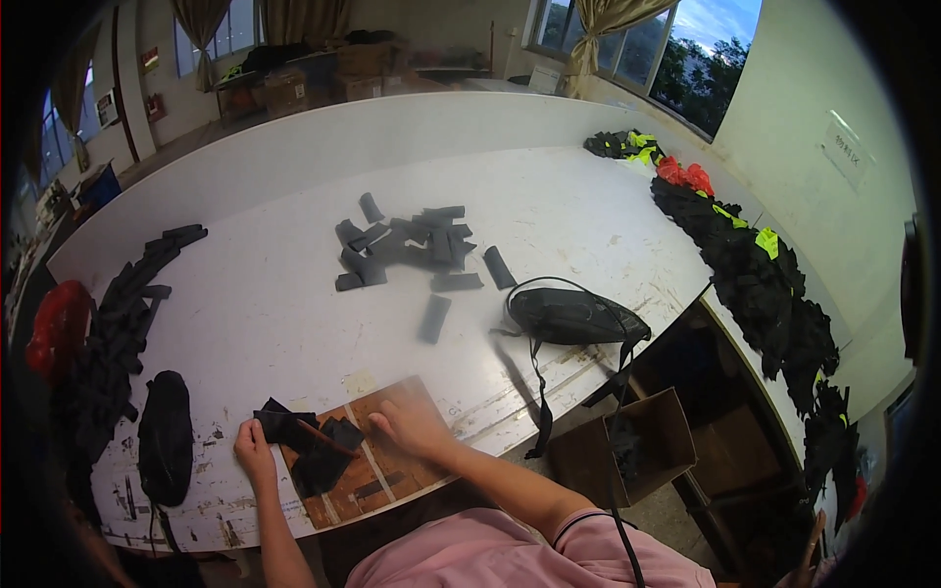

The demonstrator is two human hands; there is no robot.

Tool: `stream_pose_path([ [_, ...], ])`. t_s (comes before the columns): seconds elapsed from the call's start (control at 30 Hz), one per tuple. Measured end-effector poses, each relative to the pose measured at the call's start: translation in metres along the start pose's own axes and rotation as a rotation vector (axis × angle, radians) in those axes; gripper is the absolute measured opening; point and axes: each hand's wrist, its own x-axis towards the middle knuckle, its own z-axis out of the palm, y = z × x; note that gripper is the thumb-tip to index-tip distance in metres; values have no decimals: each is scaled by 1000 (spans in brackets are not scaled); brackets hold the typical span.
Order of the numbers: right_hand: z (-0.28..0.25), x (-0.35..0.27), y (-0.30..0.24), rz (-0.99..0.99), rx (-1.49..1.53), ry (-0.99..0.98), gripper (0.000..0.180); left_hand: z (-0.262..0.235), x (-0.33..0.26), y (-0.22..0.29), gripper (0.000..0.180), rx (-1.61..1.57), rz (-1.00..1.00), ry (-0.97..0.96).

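My left hand [254, 453] pinches the edge of a black fabric piece [279, 425] at the left side of a brown wooden board [405, 482]. Another dark fabric piece [323, 470] lies on the board. Across the two runs a thin reddish-brown stick [329, 439]. My right hand [410, 419] is over the board's right part, its thumb apart and its fingers blurred by motion; nothing shows in it.
Loose black fabric pieces [431, 240] lie mid-table. A black pouch with straps [569, 316] is at right, a long black pouch [167, 436] at left. Black strips [123, 323] pile along the left edge, dark fabric [760, 284] along the right. A cardboard box [657, 441] stands below.
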Motion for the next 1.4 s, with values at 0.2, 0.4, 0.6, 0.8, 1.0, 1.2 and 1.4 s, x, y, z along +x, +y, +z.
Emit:
stream_pose_path([
  [0.2, 1, 0, 1, 3, 11, 9, 26, 3, -1, 1, 22, -2, 56, 48],
  [0.4, -1, 1, -2, 9, 25, 8, 25, 1, -1, -1, 21, 85, 142, 50],
  [0.6, -2, 0, -2, 3, 32, 7, 25, 2, -2, -2, 19, 52, 163, 65],
  [0.8, -2, 1, 0, 2, 31, 13, 25, 4, -1, -1, 18, 41, 168, 78],
  [1.0, -4, 3, -2, 10, 15, 8, 25, -1, -1, -4, 19, -89, 44, 59],
  [1.2, 5, 3, 4, -9, 38, -20, 26, -3, 4, -26, 11, -215, 145, 203],
  [1.4, 0, 5, 0, 24, 114, 4, 22, -16, 2, -19, 16, -347, 20, 322],
])
